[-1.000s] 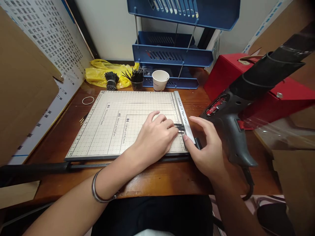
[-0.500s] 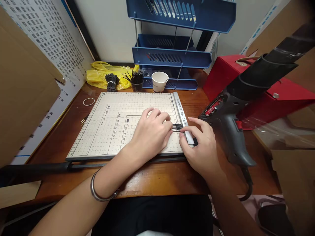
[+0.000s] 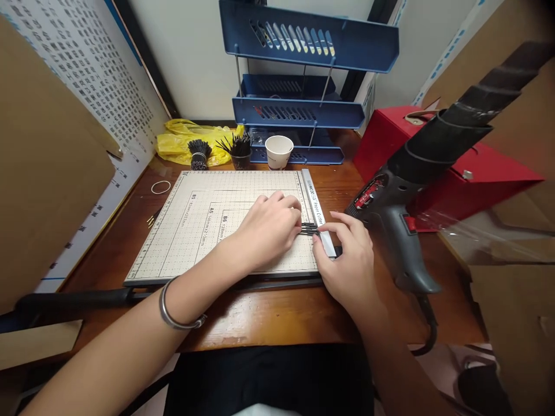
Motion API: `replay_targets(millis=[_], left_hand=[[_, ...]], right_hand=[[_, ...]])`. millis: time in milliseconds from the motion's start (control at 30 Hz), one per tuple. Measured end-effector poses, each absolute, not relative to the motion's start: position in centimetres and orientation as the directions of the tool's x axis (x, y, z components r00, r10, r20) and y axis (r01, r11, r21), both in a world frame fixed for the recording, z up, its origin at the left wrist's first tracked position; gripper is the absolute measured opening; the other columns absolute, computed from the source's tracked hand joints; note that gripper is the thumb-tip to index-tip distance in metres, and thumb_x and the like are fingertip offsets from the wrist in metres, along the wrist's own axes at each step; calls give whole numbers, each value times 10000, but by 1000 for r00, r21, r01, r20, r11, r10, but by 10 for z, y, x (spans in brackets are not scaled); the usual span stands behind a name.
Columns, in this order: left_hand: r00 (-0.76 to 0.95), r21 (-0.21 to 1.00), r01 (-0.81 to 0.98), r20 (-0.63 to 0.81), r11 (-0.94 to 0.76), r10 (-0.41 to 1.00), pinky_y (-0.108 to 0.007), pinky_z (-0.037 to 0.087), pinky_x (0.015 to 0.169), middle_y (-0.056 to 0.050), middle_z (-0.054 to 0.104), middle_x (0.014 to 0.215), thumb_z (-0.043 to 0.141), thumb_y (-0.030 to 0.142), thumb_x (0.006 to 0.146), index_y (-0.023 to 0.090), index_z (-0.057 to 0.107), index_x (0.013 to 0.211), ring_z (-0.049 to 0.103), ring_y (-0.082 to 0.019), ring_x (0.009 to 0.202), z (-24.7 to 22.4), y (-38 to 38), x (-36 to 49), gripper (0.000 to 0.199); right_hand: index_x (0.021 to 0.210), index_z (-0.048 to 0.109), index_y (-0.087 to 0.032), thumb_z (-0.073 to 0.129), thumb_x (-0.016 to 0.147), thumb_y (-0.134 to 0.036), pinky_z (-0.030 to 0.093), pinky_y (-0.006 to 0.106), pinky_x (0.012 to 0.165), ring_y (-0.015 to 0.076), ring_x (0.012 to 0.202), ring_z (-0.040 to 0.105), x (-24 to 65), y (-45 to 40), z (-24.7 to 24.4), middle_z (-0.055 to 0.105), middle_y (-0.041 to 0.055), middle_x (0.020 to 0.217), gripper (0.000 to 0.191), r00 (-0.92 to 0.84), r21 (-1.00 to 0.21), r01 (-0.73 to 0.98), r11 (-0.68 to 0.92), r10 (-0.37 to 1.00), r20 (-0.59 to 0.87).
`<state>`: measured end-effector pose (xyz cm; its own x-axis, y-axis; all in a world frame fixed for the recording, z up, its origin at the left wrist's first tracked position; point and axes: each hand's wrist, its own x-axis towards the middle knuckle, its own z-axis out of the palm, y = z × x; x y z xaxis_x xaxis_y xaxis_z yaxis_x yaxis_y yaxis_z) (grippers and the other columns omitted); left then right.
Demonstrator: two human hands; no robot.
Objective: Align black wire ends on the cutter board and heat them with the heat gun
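Observation:
Several thin black sticks [image 3: 309, 229] lie side by side near the right edge of the gridded paper cutter board [image 3: 173, 231]. My left hand [image 3: 273, 225], fingers curled, pinches their left ends above the board. At the metal strip [image 3: 314, 202] on the board's right side is my right hand [image 3: 349, 251]; its thumb and index finger close around the sticks' right ends, while the other fingers are bent and raised. The exact contact at the fingertips is small.
A heat gun [image 3: 399, 214] stands right of my right hand, before a red box [image 3: 477, 179]. Behind the board are a white cup [image 3: 278, 152], a black cup of sticks [image 3: 241, 155], a tied black bundle [image 3: 199, 155], a yellow bag [image 3: 177, 141] and a blue rack [image 3: 299, 112].
The view has shifted slightly, so the rack and board appear lower. My left fingers have drawn closer together on the sticks. My right hand stays by the metal strip.

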<state>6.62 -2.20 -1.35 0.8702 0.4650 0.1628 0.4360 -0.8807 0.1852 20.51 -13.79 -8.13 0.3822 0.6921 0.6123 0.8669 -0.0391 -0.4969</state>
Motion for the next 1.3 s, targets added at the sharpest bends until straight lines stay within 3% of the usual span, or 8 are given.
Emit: replay_targets(millis=[367, 633, 767, 933, 1133, 1300], left_hand=[[898, 92, 428, 70, -899, 435, -367, 386, 778, -69, 736, 1152, 559, 191, 1024, 156, 761, 932, 589, -268, 1040, -8, -23, 78, 225], [948, 11, 318, -20, -948, 318, -365, 324, 699, -37, 760, 1075, 607, 130, 969, 177, 739, 854, 591, -247, 1005, 2, -11, 88, 181], [958, -43, 286, 17, -957, 286, -367, 328, 698, -54, 737, 1119, 597, 139, 982, 158, 737, 889, 590, -245, 1013, 0, -8, 86, 169], [946, -23, 312, 96, -950, 308, -366, 348, 726, -44, 713, 1129, 598, 184, 1002, 176, 742, 925, 586, -241, 1029, 4, -9, 76, 164], [954, -68, 301, 26, -951, 300, -380, 348, 734, -55, 706, 1147, 598, 199, 1013, 176, 755, 951, 583, -254, 1049, 6, -23, 74, 170], [955, -94, 296, 55, -951, 292, -382, 346, 739, -56, 712, 1133, 579, 186, 1014, 179, 754, 919, 582, -256, 1042, -2, -23, 76, 200]], right_hand=[[1000, 671, -201, 640, 854, -230, 467, 557, 1021, 312, 1150, 637, 206, -138, -82, 674, 123, 1210, 152, 365, -473, 880, -39, 692, 623], [993, 681, -189, 638, 849, -229, 472, 570, 1015, 326, 1151, 634, 206, -139, -82, 673, 127, 1213, 155, 363, -468, 883, -44, 696, 619], [1004, 673, -189, 638, 850, -228, 477, 573, 1003, 326, 1143, 637, 206, -139, -82, 678, 124, 1209, 163, 363, -468, 883, -46, 699, 616], [1061, 648, -193, 636, 852, -236, 471, 568, 1012, 320, 1153, 635, 205, -140, -81, 681, 122, 1224, 214, 363, -471, 881, -43, 698, 617], [1078, 632, -197, 629, 831, -225, 449, 571, 1041, 315, 1166, 630, 205, -141, -80, 678, 115, 1231, 248, 349, -465, 885, -34, 710, 612], [1067, 636, -195, 633, 830, -221, 460, 563, 1025, 314, 1156, 632, 205, -140, -80, 680, 110, 1223, 238, 350, -464, 885, -35, 707, 615]])
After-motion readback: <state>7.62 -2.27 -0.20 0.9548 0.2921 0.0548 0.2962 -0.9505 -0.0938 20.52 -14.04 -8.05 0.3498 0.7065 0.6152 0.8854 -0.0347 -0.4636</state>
